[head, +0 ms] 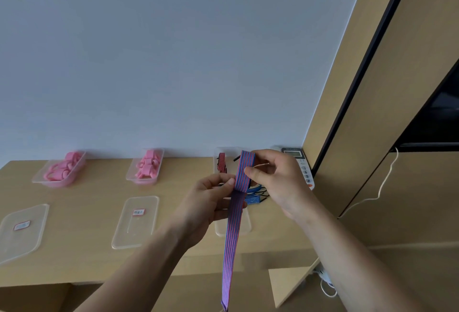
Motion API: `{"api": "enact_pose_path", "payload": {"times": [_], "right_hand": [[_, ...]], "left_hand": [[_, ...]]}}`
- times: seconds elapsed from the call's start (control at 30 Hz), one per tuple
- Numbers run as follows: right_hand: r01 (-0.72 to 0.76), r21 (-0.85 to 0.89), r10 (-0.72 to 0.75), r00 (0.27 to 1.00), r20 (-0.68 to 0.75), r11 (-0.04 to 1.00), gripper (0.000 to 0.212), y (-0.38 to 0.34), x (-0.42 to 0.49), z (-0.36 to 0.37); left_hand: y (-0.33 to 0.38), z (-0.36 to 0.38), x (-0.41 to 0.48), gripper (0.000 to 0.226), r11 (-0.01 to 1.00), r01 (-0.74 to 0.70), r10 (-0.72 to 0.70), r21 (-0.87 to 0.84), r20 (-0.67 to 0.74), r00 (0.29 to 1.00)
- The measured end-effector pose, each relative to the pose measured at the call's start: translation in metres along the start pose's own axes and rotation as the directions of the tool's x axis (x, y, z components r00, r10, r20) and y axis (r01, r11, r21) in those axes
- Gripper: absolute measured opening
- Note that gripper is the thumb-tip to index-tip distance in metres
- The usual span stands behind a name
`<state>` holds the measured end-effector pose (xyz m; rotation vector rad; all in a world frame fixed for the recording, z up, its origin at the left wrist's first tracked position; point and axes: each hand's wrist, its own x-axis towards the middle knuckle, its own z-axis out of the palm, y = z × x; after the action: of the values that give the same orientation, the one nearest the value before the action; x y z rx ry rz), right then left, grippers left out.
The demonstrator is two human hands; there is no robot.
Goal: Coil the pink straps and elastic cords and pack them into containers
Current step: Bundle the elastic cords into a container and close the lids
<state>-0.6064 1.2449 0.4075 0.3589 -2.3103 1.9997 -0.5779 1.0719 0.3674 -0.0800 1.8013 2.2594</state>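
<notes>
A flat blue-and-red striped elastic cord hangs from both my hands above the desk, its loose end dangling past the desk's front edge. My left hand pinches it at the fold. My right hand grips the folded upper loop. Behind my hands stands a clear container with a red-and-black striped cord inside. Blue striped cords lie on the desk under my right hand. Two clear containers hold coiled pink straps, one at the far left and one in the middle.
Two clear lids with labels lie on the wooden desk, one at the left and one in the middle. A third lid lies under the hanging cord. A desk phone sits by the wall corner. A white cable runs down the cabinet at the right.
</notes>
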Motion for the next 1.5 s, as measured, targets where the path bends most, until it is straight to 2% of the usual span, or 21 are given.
{"api": "enact_pose_path", "payload": {"times": [0.17,0.23,0.37,0.53,0.8,0.93,0.97,1.03,1.13,1.2,1.27,1.37,1.5], "right_hand": [[0.089,-0.15,-0.101,0.992,-0.071,0.985,0.028,0.004,-0.001,0.002],[0.179,-0.217,-0.206,0.973,-0.106,0.96,0.028,0.006,-0.003,0.004],[0.382,-0.359,-0.444,0.89,-0.105,0.852,0.03,0.016,-0.011,0.008],[0.536,-0.474,-0.611,0.792,-0.004,0.698,0.025,0.029,-0.021,0.011],[0.647,-0.557,-0.684,0.707,0.181,0.521,0.028,0.043,-0.028,0.013],[0.631,-0.576,-0.649,0.73,0.214,0.519,0.024,0.044,-0.03,0.012],[0.62,-0.564,-0.639,0.743,0.199,0.546,0.021,0.043,-0.03,0.012],[0.56,-0.499,-0.594,0.797,0.107,0.662,0.016,0.037,-0.029,0.013],[0.338,-0.419,-0.377,0.926,-0.01,0.842,0.029,0.023,-0.019,0.013],[0.151,-0.362,-0.132,0.988,0.077,0.92,0.037,0.015,-0.009,0.009],[0.053,-0.33,0.008,0.984,0.18,0.942,0.031,0.012,-0.003,0.004],[0.014,-0.255,0.034,0.983,0.183,0.967,0.027,0.007,0.0,0.0],[0.002,-0.23,0.036,0.987,0.157,0.973,0.026,0.009,0.0,0.0]], "left_hand": [[0.001,0.006,0.0,0.038,0.994,0.091,-0.089,0.057,-0.035,0.995],[0.003,0.009,-0.001,0.043,0.988,0.15,-0.148,0.041,-0.037,0.988],[0.008,0.007,-0.001,0.052,0.968,0.239,-0.24,-0.079,-0.002,0.971],[0.012,0.002,0.005,0.037,0.972,0.209,-0.209,-0.105,0.011,0.978],[0.011,-0.009,0.014,0.022,0.988,0.086,-0.083,-0.125,0.034,0.996],[0.01,-0.014,0.018,0.017,0.992,0.059,-0.056,-0.109,0.032,0.998],[0.01,-0.015,0.018,0.017,0.995,0.048,-0.046,-0.089,0.025,0.999],[0.009,-0.015,0.017,0.017,0.999,0.016,-0.016,-0.03,0.015,1.0],[0.008,-0.011,0.015,0.021,1.0,-0.026,0.025,0.008,0.022,0.999],[0.009,-0.009,0.014,0.025,0.999,-0.044,0.043,0.02,0.014,0.999],[0.01,-0.009,0.014,0.036,0.999,-0.046,0.046,0.01,0.001,0.999],[0.008,-0.01,0.012,0.047,0.999,-0.022,0.024,-0.046,0.04,0.999],[-0.001,-0.008,0.01,0.039,0.992,0.02,-0.01,-0.125,0.082,0.997]]}}
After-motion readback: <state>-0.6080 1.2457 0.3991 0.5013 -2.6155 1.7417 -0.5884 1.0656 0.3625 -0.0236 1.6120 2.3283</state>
